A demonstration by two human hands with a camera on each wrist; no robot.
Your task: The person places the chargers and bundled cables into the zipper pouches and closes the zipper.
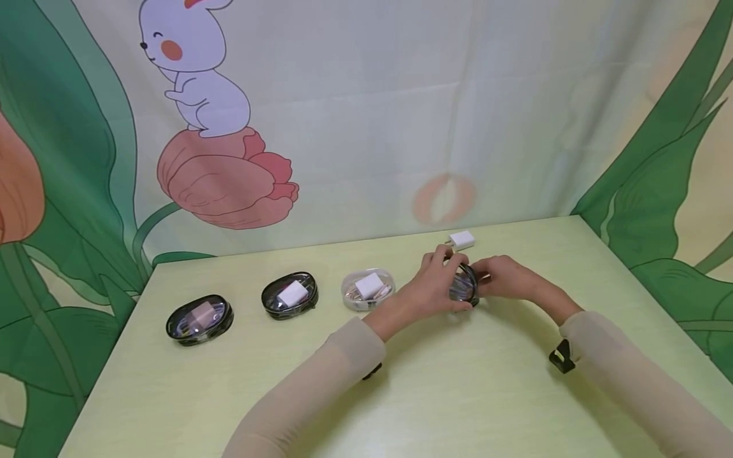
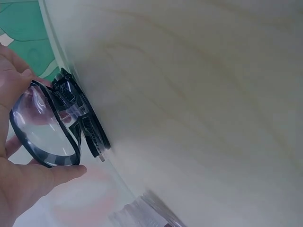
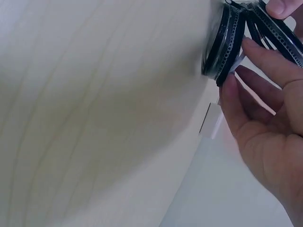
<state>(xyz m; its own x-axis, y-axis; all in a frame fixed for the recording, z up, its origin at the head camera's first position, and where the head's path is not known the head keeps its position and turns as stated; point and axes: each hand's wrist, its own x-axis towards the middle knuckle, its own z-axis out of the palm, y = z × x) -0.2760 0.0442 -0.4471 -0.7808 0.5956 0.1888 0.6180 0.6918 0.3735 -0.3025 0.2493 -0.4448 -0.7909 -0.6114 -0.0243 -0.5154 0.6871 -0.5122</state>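
Observation:
A clear zip pouch with black trim [image 1: 463,284] stands between my hands, its lid raised. My left hand [image 1: 434,283] grips the lid; in the left wrist view, its thumb and fingers curl round the rim of the see-through lid [image 2: 45,127]. From the other side, my right hand [image 1: 506,277] holds the pouch by its zippered edge [image 3: 230,45]. A small pale strip shows by the right fingertips [image 3: 229,87], too little to identify. The pouch's contents are mostly hidden. Behind the hands lies a white charger plug [image 1: 461,240].
Leftward on the pale table [image 1: 424,394] stand a clear pouch with white trim [image 1: 350,299] and two black-trimmed pouches, one nearer [image 1: 276,313] and one at far left [image 1: 186,339]. White plugs show in the first two. A printed curtain [image 1: 355,159] hangs behind the table.

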